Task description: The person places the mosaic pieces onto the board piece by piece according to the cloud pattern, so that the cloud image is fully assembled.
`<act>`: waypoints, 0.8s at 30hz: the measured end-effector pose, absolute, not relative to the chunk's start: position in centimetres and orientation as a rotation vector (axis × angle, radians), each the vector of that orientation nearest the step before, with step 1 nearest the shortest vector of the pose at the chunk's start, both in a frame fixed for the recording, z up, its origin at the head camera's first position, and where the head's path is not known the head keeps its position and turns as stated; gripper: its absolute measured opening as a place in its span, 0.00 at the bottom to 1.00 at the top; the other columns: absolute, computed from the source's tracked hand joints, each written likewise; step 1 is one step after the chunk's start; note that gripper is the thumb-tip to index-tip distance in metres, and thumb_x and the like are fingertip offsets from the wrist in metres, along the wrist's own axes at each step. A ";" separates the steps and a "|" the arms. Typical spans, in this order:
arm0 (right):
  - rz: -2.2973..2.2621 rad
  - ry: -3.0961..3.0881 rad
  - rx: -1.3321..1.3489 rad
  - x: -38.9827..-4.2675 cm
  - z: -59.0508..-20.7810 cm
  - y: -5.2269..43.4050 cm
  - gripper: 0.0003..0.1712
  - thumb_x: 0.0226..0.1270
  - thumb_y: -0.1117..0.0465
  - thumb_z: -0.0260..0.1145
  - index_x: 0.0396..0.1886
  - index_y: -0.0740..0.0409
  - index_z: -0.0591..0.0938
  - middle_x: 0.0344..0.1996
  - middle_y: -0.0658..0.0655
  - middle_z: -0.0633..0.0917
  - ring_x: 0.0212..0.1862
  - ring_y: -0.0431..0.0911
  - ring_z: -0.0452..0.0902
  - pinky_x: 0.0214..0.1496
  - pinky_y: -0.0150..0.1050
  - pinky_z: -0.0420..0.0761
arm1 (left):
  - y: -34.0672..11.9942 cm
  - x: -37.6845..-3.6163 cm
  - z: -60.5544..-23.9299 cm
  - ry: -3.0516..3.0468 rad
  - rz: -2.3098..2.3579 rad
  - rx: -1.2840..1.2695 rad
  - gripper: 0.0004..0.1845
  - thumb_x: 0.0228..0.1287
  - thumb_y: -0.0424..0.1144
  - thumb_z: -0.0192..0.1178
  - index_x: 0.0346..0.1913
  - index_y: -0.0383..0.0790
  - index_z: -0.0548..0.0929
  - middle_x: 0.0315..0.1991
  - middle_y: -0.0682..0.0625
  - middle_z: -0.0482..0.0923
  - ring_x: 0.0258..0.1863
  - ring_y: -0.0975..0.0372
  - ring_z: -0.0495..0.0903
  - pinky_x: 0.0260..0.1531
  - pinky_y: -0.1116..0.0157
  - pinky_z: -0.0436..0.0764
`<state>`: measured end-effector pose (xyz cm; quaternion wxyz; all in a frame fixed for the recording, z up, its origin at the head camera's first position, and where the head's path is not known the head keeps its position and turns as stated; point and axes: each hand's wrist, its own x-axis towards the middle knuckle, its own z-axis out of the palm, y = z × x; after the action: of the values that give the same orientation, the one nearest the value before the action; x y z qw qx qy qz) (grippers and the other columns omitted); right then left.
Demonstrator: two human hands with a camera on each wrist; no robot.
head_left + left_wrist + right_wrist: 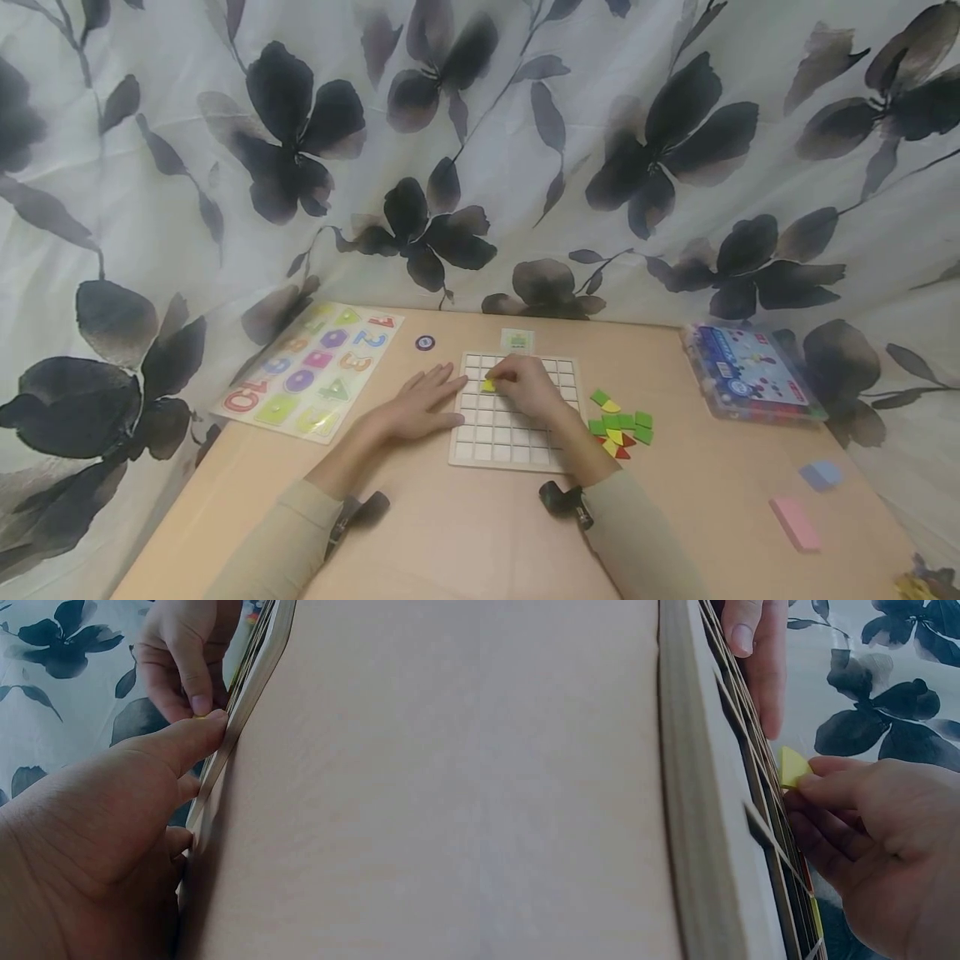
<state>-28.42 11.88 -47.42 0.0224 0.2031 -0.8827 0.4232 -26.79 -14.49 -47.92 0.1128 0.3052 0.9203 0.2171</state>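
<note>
A white gridded board (487, 463) lies on the table in the middle of the head view. My right hand (527, 387) is over its upper part and pinches a small yellow tile (791, 769) between thumb and fingers. In the right wrist view the tile has a curved edge and stands tilted close to the grid. My left hand (420, 406) rests on the table at the board's left side, fingers extended, with thumb and fingertips at the edge. Right of the board lies a loose group of green tiles (643, 419), yellow tiles (612, 436) and red tiles (622, 453).
A small picture card (517, 340) lies behind the board, with a round dark token (425, 342) to its left. A number-and-shape sheet (307, 387) is at left. On the right are a clear plastic box (750, 371), a blue block (822, 474) and a pink block (796, 525).
</note>
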 end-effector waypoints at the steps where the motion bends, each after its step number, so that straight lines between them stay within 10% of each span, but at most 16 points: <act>1: 1.295 -2.737 0.640 -28.5 -47.5 11.8 0.10 0.68 0.68 0.72 0.45 0.54 0.92 0.42 0.48 0.90 0.46 0.43 0.84 0.54 0.44 0.85 | -14.5 -26.8 -47.9 2.701 0.639 0.892 0.42 0.76 0.64 0.53 0.84 0.52 0.55 0.86 0.41 0.40 0.86 0.47 0.38 0.83 0.42 0.38; 24: 1.074 -2.923 0.692 -27.9 -47.1 11.4 0.14 0.73 0.66 0.68 0.55 0.56 0.89 0.45 0.50 0.83 0.45 0.43 0.77 0.51 0.40 0.82 | -14.6 -26.7 -48.0 2.701 0.654 0.900 0.42 0.76 0.64 0.53 0.84 0.52 0.56 0.86 0.41 0.40 0.86 0.46 0.38 0.83 0.42 0.38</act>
<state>-27.95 11.41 -47.15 -0.0240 0.2167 -0.9161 0.3366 -26.71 -14.59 -48.00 0.1101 0.3061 0.9191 0.2224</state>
